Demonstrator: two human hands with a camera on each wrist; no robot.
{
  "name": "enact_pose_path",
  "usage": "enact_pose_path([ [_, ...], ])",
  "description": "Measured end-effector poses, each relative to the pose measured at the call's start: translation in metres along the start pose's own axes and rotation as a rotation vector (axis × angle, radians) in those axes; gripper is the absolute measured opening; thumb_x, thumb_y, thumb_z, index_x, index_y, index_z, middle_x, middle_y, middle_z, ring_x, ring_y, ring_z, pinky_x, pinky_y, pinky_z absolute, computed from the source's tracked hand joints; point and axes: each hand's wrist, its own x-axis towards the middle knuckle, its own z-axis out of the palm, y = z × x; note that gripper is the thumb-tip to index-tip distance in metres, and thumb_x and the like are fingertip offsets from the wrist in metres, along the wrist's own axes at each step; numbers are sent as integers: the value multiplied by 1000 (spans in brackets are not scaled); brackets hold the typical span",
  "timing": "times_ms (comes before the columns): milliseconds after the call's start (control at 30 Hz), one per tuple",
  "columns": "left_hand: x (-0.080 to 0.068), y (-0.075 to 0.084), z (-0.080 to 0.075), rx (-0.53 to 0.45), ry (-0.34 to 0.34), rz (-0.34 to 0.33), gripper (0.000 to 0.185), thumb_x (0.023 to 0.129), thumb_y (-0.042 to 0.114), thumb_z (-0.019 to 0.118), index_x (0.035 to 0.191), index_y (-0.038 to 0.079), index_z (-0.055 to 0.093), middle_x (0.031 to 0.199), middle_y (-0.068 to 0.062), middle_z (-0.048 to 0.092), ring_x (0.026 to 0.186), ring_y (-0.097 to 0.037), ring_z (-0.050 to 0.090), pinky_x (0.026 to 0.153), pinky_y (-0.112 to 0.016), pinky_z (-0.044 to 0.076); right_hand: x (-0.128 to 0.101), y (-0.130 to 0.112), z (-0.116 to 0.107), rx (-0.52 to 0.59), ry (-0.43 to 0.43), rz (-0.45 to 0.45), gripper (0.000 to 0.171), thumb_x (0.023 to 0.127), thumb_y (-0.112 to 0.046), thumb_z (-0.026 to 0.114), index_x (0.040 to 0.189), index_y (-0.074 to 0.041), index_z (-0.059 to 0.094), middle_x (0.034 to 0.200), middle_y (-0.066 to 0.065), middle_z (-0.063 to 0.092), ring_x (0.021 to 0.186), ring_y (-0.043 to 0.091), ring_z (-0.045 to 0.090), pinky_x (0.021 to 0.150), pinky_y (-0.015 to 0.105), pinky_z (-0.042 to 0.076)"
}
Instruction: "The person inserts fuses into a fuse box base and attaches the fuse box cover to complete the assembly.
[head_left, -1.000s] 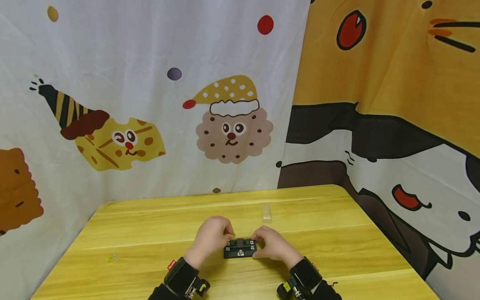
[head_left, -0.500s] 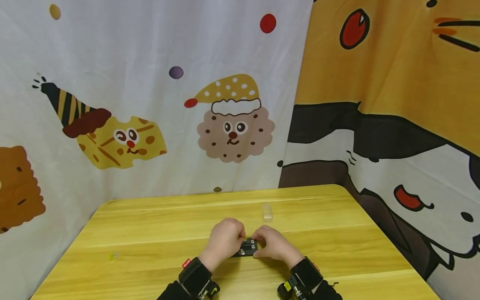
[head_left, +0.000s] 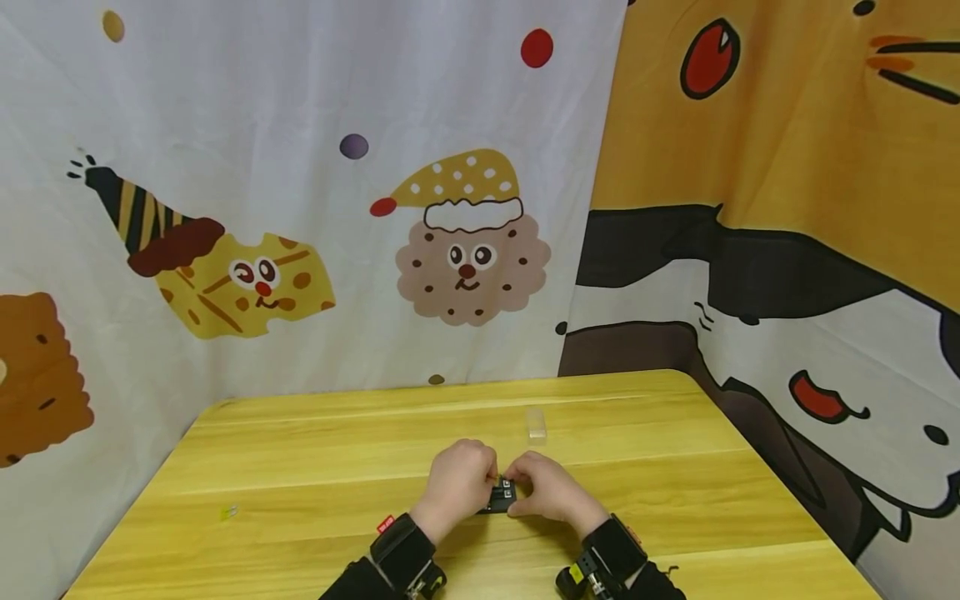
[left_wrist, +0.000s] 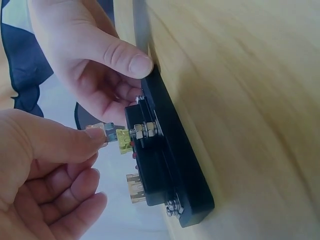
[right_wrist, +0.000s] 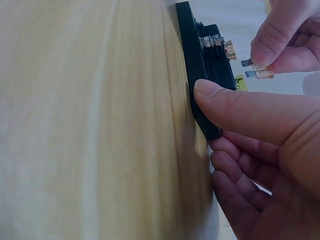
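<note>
fuse block (left_wrist: 167,165): black, flat on desk (head_left: 300,467), steadied by right hand (head_left: 551,492) | blade fuse (left_wrist: 96,132): small, translucent, pinched by left hand (head_left: 459,483) just above block's slots

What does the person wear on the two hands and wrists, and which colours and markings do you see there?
The left hand and the right hand are bare, with no gloves or rings visible. Each wrist carries a black band with a black camera unit. The left band has a small red tag; the right band has a red tag too, and its unit shows a small yellow mark. The sleeves look dark.
</note>
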Motion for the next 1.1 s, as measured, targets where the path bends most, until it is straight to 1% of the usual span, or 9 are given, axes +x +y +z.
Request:
enact_pose_path([
  [267,-1,1,2,17,5,15,24,71,5,80,63,20,63,64,10,51,59,-6,49,51,-22,40,1,5,2,-10,-4,1,40,70,-16,89,103,-8,68,100,-1,59,95,23,60,88,42,48],
  [367,-1,2,4,28,-2,8,24,72,5,79,62,20,62,63,10,51,59,-6,49,51,-22,40,1,6,2,-12,-4,-1,40,70,-16,89,103,-8,68,100,-1,58,94,23,60,88,42,48],
  [633,0,3,9,54,4,6,27,72,5,79,59,19,59,61,9,48,58,-7,47,50,-22,37,1,4,1,-13,-1,-5,40,69,-15,89,102,-7,68,100,-1,58,93,22,59,87,42,48],
  [833,0,3,13,74,-4,1,28,72,7,79,59,20,59,61,10,47,57,-8,47,50,-22,37,-1,1,-1,-2,-8,-3,39,71,-14,89,103,-6,68,100,0,58,92,22,59,85,40,49],
  [1100,-1,4,15,87,2,22,29,72,7,80,58,20,58,61,10,45,57,-7,45,50,-22,35,0,1,-2,-5,4,-13,39,71,-14,89,102,-6,68,100,1,59,90,21,58,84,40,49],
])
